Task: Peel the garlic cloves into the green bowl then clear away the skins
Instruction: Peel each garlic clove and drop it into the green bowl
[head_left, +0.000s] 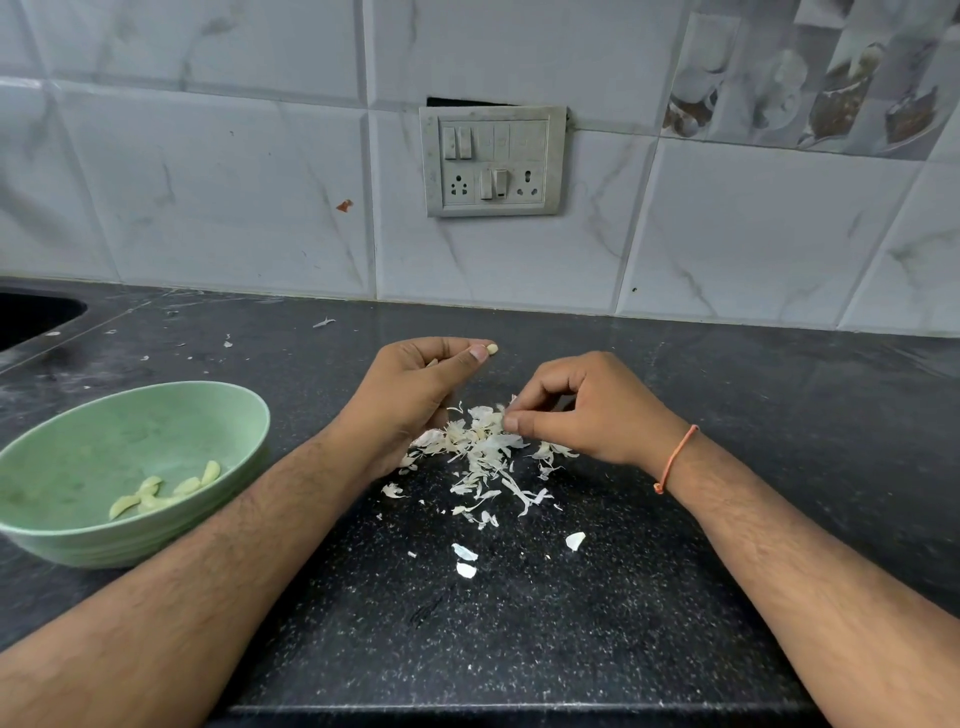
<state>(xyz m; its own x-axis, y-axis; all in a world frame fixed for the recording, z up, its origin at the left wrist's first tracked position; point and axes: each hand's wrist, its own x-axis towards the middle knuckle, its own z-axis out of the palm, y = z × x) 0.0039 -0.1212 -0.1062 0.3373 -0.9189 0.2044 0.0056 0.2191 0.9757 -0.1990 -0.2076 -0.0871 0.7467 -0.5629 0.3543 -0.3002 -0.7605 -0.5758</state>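
A dark speckled stone desk (519, 623) runs up to a wall of pale marbled tiles, with a grey switch plate (493, 161) at 12 o'clock and the corner of a black sink (31, 317) at 10 o'clock. The desk's front edge shows at 6 o'clock; bare stone lies between the forearms. The green bowl (156, 415) sits at 9 o'clock, holding several peeled cloves (166, 491). At centre lies a heap of papery skins (483, 447) (loose flakes trail towards 6 o'clock). The left hand (415, 395) pinches a peeled garlic clove (492, 348) between thumb and fingertip, raised just beyond the heap. The right hand (582, 410), an orange thread (675, 457) at its wrist, has curled fingers pinching skins at the heap's far side
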